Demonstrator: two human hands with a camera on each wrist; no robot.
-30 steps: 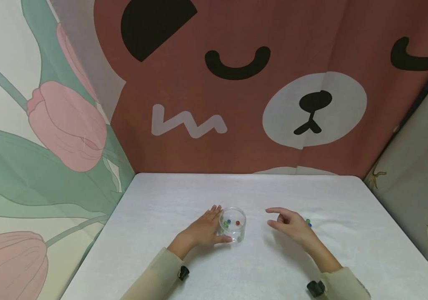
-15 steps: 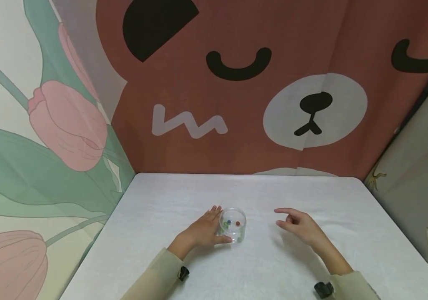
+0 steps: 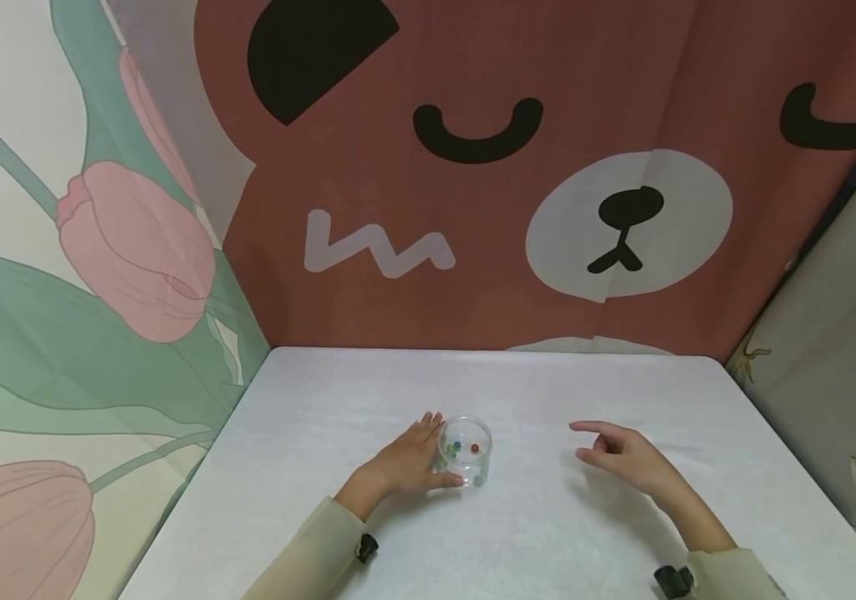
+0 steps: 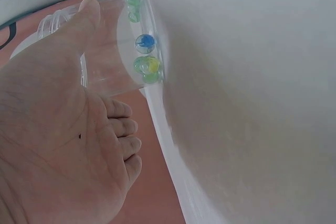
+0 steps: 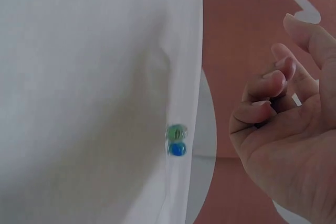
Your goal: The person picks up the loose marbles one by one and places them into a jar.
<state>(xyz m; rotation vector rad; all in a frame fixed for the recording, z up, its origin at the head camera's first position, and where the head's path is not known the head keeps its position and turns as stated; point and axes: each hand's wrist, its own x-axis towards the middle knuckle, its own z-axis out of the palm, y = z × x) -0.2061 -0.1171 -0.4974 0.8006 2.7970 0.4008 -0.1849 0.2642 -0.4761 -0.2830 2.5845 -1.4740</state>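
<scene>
A clear jar (image 3: 465,458) stands upright on the white table with several glass marbles on its bottom. Among them are a red marble (image 3: 475,448) and, in the left wrist view, a blue marble (image 4: 145,43) and green ones. My left hand (image 3: 410,458) rests against the jar's left side, fingers straight, thumb laid across its near side. Off to the right, my right hand (image 3: 633,458) is held above the table, index finger extended and the other fingers loosely bent, holding nothing. The right wrist view shows a green marble (image 5: 176,132) and a blue marble (image 5: 177,148) on the table; the hand hides them in the head view.
The white table (image 3: 518,542) reaches back to a brown bear-print curtain (image 3: 367,308). A tulip-print curtain (image 3: 135,250) borders it on the left, and a pale curtain (image 3: 833,333) hangs on the right.
My right hand has moved right, away from the jar, and now covers the loose green and blue marbles in the head view. The left hand and jar have stayed put.
</scene>
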